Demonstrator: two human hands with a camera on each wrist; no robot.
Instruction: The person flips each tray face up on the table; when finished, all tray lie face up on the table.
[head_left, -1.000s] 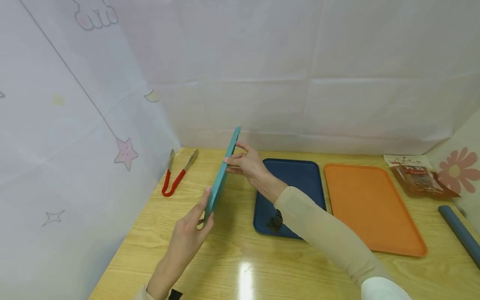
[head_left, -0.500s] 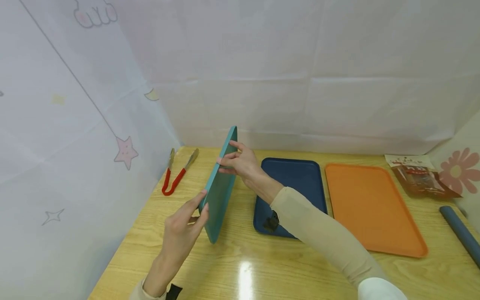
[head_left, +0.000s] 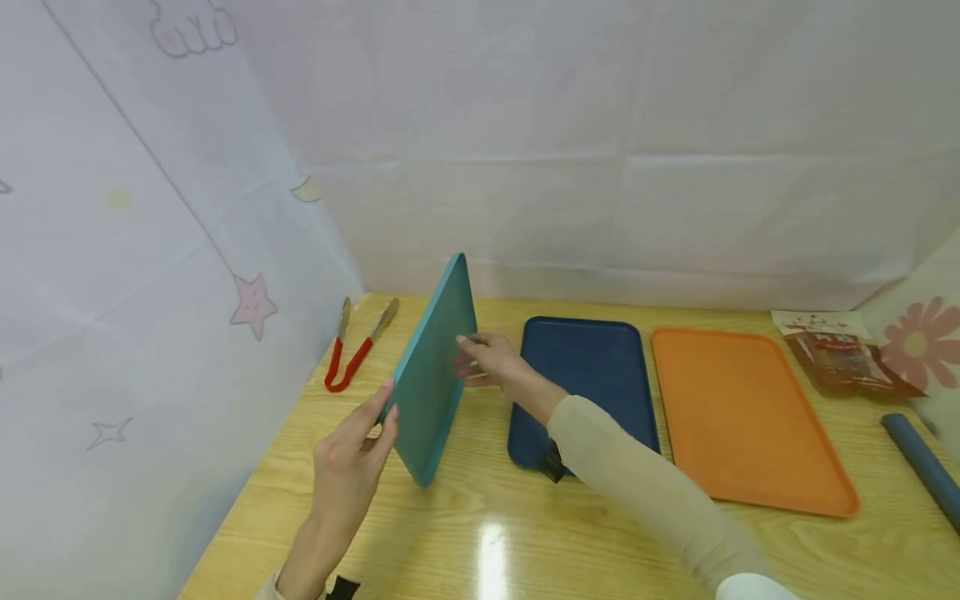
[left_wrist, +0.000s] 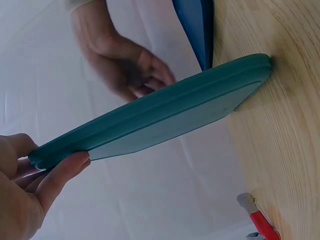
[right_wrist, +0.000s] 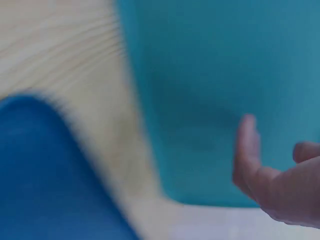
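Note:
A teal tray point(head_left: 431, 383) stands steeply tilted on its lower edge, left of the dark blue tray point(head_left: 588, 375). My left hand point(head_left: 345, 467) pinches its upper near corner, thumb on one side and fingers on the other, as the left wrist view shows at the tray's rim point(left_wrist: 150, 110). In front of the teal tray's inner face is my right hand point(head_left: 489, 360), its fingers loosely bent and holding nothing. Whether a fingertip point(right_wrist: 247, 125) touches that face I cannot tell.
Red-handled tongs point(head_left: 352, 358) lie spread at the back left. An orange tray point(head_left: 750, 417) lies flat right of the blue one. Beyond it are a brown food packet point(head_left: 843, 358) and a dark grey-blue roll point(head_left: 926, 467). White printed sheets hang behind and beside the wooden table point(head_left: 450, 542).
The teal tray has turned, so more of its inner face shows, and its near corner has shifted left with my left hand. My right hand has let go of its upper edge and dropped lower.

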